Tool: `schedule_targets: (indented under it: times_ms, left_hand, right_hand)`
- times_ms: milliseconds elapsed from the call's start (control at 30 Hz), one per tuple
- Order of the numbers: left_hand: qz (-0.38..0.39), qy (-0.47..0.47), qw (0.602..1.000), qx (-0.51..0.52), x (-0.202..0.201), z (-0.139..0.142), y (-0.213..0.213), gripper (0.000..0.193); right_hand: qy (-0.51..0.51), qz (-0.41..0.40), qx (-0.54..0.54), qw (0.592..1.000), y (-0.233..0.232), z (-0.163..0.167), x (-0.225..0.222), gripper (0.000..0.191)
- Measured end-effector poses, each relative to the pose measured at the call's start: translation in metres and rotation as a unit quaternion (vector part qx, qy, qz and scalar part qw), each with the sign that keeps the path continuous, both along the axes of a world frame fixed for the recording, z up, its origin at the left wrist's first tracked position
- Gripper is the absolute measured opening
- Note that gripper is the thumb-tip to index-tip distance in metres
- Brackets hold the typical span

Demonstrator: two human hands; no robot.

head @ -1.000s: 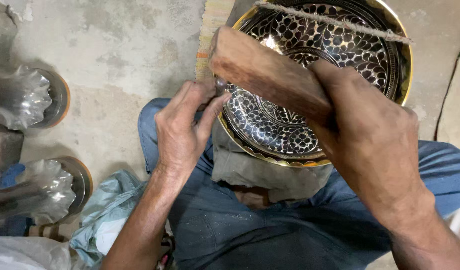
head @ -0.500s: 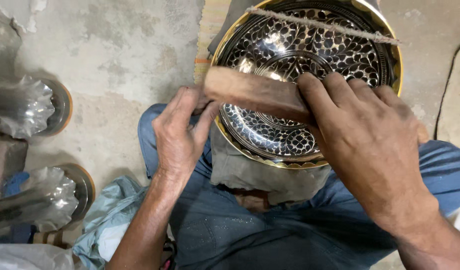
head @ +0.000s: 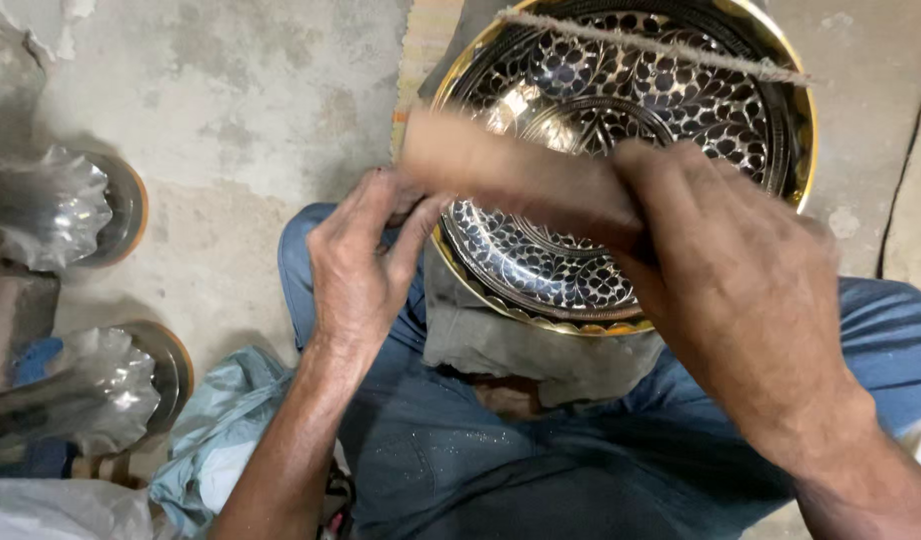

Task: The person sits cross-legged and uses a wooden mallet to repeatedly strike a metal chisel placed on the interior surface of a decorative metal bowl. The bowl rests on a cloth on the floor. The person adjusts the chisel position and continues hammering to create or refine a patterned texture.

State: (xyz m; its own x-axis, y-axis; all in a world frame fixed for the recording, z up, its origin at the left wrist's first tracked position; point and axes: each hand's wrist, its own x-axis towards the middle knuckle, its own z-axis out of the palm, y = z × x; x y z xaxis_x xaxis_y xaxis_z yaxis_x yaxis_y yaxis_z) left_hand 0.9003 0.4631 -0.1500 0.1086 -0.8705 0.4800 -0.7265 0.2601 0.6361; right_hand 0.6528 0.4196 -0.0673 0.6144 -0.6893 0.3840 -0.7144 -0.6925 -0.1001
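A large round brass bowl (head: 681, 110) with a black and silver leaf pattern rests tilted on my lap, over a grey cloth (head: 521, 350). My right hand (head: 731, 290) grips a flat wooden block (head: 501, 170), blurred with motion, above the bowl's lower left part. My left hand (head: 366, 265) is closed around something small at the bowl's left rim; what it holds is hidden by the fingers. A rough cord (head: 651, 45) stretches across the top of the bowl.
Two shiny fluted metal vessels (head: 41, 210) (head: 91, 395) stand on the concrete floor at the left. A pale blue cloth (head: 221, 440) lies by my left knee. A striped mat edge (head: 426, 40) shows behind the bowl. A crack (head: 896, 180) runs at right.
The wooden block in my right hand has swung down and leftward, from tilted high over the bowl to nearly level near my left hand. My left hand stays at the rim.
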Motion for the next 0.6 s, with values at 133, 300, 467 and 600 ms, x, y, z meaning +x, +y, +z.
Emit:
schedule_targets:
  times_ms: [133, 300, 467, 600]
  left_hand:
    - [-0.016, -0.003, 1.000, -0.008, -0.001, -0.001, -0.001, 0.025]
    - [-0.007, -0.003, 1.000, 0.000, 0.001, 0.000, -0.003, 0.027]
    - [-0.003, 0.010, 1.000, 0.022, 0.001, 0.001, -0.003, 0.027]
    - [0.000, 0.004, 0.999, 0.037, 0.002, 0.002, -0.004, 0.028]
  right_hand:
    - [0.149, -0.064, -0.039, 0.986, 0.002, -0.001, 0.000, 0.041]
    - [0.186, -0.063, -0.051, 0.979, 0.000, -0.007, -0.001, 0.040]
    - [0.126, -0.041, -0.012, 0.991, 0.001, -0.011, 0.000, 0.045]
    - [0.061, -0.026, 0.028, 0.997, -0.001, -0.015, -0.002, 0.038]
